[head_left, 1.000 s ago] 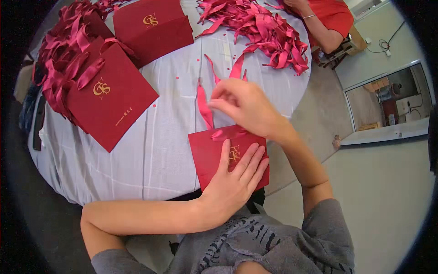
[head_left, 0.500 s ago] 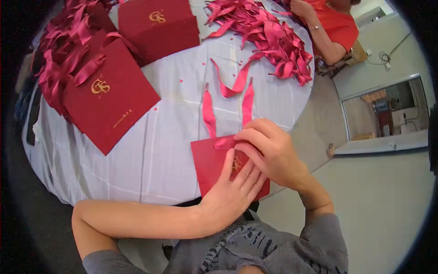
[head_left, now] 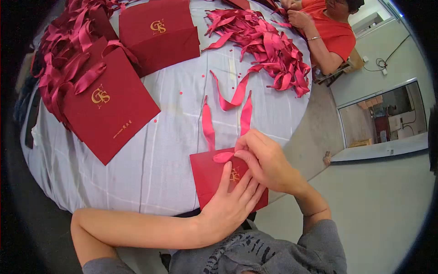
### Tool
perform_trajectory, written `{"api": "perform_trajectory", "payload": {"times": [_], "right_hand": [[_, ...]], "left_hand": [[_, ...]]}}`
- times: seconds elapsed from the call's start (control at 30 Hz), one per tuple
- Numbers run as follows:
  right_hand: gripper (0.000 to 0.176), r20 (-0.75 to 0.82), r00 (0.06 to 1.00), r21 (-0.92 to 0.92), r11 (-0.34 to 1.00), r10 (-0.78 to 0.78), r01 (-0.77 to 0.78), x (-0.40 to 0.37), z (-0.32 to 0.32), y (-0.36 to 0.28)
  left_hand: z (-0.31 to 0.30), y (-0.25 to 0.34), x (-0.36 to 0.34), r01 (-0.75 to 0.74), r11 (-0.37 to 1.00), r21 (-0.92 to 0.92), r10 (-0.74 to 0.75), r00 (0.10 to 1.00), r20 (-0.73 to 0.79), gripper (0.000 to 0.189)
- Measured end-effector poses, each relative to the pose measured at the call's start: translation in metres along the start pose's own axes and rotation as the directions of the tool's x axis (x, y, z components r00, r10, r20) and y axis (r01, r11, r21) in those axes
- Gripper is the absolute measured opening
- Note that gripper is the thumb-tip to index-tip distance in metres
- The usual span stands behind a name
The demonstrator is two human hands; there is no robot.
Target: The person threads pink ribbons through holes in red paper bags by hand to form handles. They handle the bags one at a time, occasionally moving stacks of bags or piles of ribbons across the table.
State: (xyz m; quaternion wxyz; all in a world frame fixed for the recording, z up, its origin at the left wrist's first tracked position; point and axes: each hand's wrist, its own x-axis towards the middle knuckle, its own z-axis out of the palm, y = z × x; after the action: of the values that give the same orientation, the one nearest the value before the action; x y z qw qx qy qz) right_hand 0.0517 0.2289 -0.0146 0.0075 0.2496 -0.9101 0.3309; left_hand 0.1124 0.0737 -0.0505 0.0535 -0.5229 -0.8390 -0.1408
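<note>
A small dark-red paper bag (head_left: pixel 207 176) with a gold logo lies at the table's near edge. My left hand (head_left: pixel 232 196) rests flat on it with fingers stretched out, covering part of the logo. Above those fingers, my right hand (head_left: pixel 264 162) pinches a pink ribbon (head_left: pixel 223 157) at the bag's upper edge. The ribbon makes a short loop on the bag's face. Two pink ribbon ends (head_left: pixel 208 123) stick out past the bag's top edge onto the cloth, and another loose ribbon (head_left: pixel 235 100) lies just beyond them.
A pile of pink ribbons (head_left: pixel 269 45) lies at the far right of the white tablecloth (head_left: pixel 169 150). Dark-red bags with ribbon handles (head_left: pixel 112 107) are stacked at left, with more bags (head_left: pixel 159 39) behind. A person in red (head_left: pixel 326 39) works across the table. Small red dots are scattered about.
The whole scene sits slightly lower in view, as the camera has tilted up. My hands keep nearly the same place on the bag, with the ribbon still pinched on the right.
</note>
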Motion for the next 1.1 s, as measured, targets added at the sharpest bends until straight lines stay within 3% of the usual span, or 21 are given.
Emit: {"api": "perform_trajectory", "payload": {"times": [0.4, 0.53, 0.67, 0.73, 0.77, 0.8, 0.87, 1.1], "right_hand": [[0.008, -0.017, 0.996, 0.066, 0.994, 0.088, -0.087, -0.001, 0.004, -0.001], [0.006, 0.041, 0.996, 0.103, 0.991, 0.083, -0.087, 0.008, -0.001, -0.002], [0.014, -0.019, 0.999, 0.034, 0.999, 0.030, -0.029, 0.027, 0.012, -0.010], [0.025, -0.050, 0.997, -0.238, 0.970, -0.064, 0.050, 0.039, 0.017, -0.012], [0.031, -0.002, 1.000, -0.266, 0.964, -0.019, 0.018, 0.045, 0.018, -0.014], [0.031, -0.002, 1.000, -0.268, 0.963, -0.018, 0.017, 0.050, 0.019, -0.012], [0.028, 0.176, 0.983, -0.217, 0.976, 0.044, -0.005, 0.057, 0.020, -0.008], [0.023, 0.085, 0.996, -0.101, 0.994, -0.021, 0.030, 0.060, 0.032, 0.007]], "left_hand": [[0.000, -0.001, 0.000, -0.014, 1.000, -0.009, 0.014, 1.000, 0.005, 0.052], [0.001, -0.001, 0.001, -0.001, 1.000, 0.001, 0.001, 1.000, -0.010, 0.055], [0.002, 0.001, 0.000, 0.003, 1.000, 0.028, -0.004, 1.000, 0.007, 0.057], [0.002, 0.002, 0.000, 0.008, 0.999, 0.033, -0.009, 0.999, 0.032, 0.057], [0.001, 0.002, 0.000, 0.019, 0.999, 0.041, -0.021, 0.998, 0.058, 0.058], [0.002, 0.002, 0.000, 0.017, 0.999, 0.040, -0.019, 0.998, 0.057, 0.058], [0.003, 0.002, 0.001, 0.030, 0.999, 0.021, -0.030, 0.999, -0.027, 0.058], [0.002, 0.003, 0.002, 0.044, 0.999, 0.015, -0.043, 0.999, -0.018, 0.058]]}}
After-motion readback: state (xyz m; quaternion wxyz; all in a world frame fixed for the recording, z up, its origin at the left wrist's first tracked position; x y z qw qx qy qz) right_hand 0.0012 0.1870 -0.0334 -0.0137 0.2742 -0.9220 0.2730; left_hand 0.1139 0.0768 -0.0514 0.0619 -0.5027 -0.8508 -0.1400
